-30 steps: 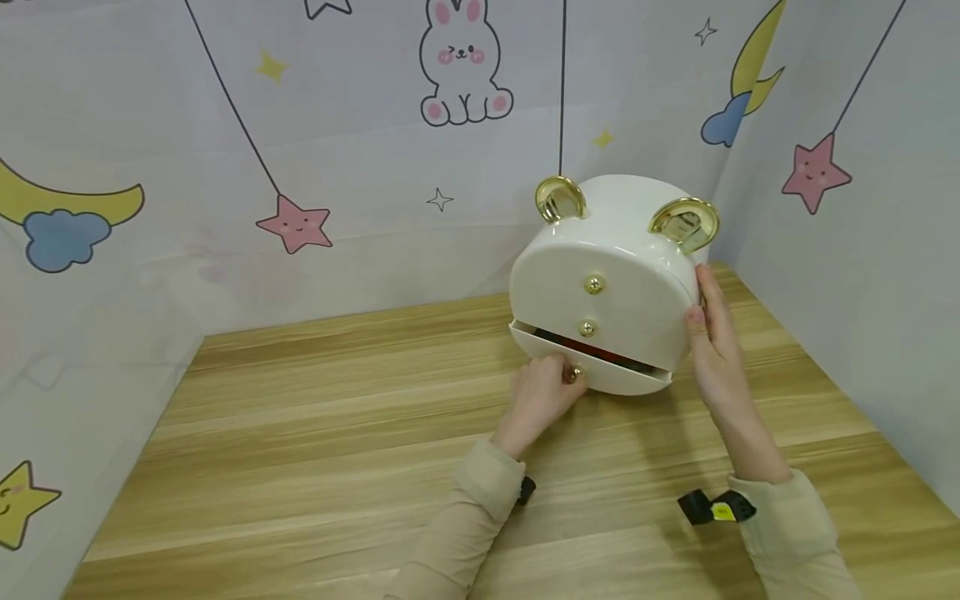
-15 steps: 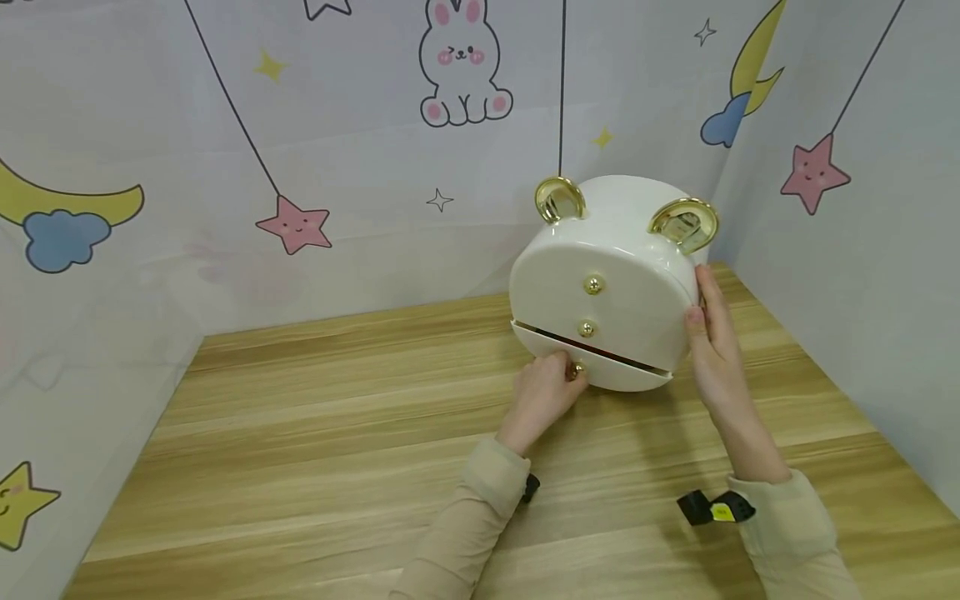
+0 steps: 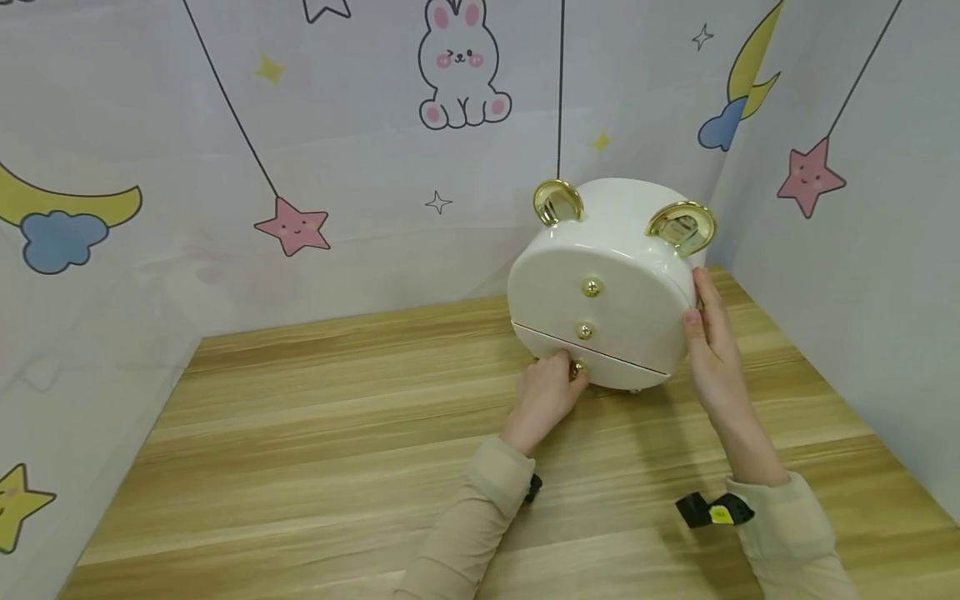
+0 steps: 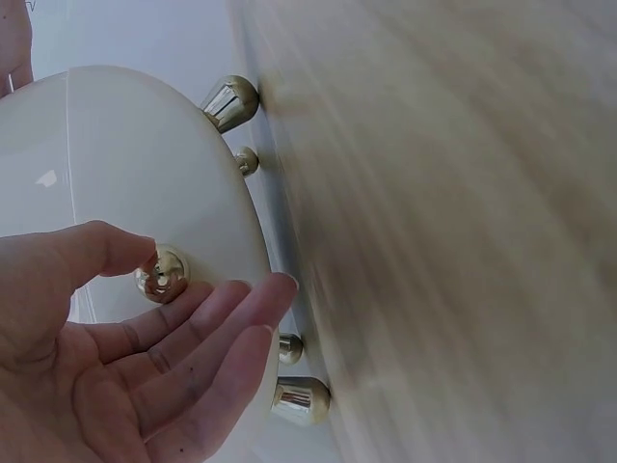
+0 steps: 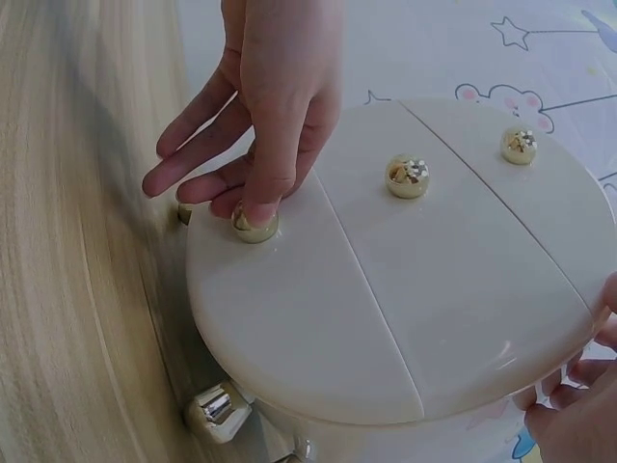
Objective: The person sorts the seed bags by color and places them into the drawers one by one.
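Observation:
A glossy white bear-shaped storage box (image 3: 633, 296) with gold ears (image 3: 681, 228) stands toward the right of the table. My left hand (image 3: 543, 398) pinches the gold knob (image 4: 164, 278) of the bottom drawer (image 3: 626, 372) between thumb and index finger, while the other fingers reach out below it. That drawer sits flush with the front, leaving a thin seam. Against the box's right side rests my right hand (image 3: 716, 358), its thumb by the front edge and fingers along the side. Two more knobs, the middle knob (image 5: 408, 177) and the upper knob (image 5: 519, 145), line the front.
A wood-grain table (image 3: 315, 442) lies under the box. White walls (image 3: 360, 142) printed with stars, moons and a rabbit stand behind and at both sides. Gold feet (image 4: 302, 400) carry the box just above the tabletop.
The bottom drawer has slid inward from partly out to flush, and its dark and red inside no longer shows. My left hand went in with the knob; the right hand stayed put.

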`<state>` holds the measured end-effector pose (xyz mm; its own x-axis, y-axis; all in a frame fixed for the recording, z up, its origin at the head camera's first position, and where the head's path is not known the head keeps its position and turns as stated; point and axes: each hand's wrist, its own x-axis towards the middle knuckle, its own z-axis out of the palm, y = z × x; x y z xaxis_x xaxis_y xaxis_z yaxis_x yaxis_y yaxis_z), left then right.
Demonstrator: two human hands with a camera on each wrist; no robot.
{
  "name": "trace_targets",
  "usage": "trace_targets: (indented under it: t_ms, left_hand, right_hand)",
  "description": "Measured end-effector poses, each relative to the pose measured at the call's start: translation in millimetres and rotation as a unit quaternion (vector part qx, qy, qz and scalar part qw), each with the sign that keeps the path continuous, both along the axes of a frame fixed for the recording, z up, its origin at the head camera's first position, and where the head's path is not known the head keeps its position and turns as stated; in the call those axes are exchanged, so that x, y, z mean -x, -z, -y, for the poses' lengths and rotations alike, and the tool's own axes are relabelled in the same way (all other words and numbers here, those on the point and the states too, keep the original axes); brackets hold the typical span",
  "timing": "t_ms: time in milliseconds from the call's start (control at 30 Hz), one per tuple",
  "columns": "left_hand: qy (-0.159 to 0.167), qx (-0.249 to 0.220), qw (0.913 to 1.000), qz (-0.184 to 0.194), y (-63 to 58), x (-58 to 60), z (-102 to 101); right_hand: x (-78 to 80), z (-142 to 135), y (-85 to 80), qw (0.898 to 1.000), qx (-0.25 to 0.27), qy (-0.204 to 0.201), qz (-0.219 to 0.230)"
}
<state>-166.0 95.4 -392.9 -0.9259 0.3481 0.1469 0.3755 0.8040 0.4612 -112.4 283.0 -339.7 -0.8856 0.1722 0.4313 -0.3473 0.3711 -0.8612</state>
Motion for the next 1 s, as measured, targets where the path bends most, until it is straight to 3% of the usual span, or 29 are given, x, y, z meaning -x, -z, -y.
trace_targets:
  t_ms: [1000]
  left_hand:
    - [0.008,-0.002,0.9999,0.012,-1.1,-0.2,-0.2]
  right_hand:
    - [-0.4,-0.1,-1.6,1.0,0.0,0.001,0.005]
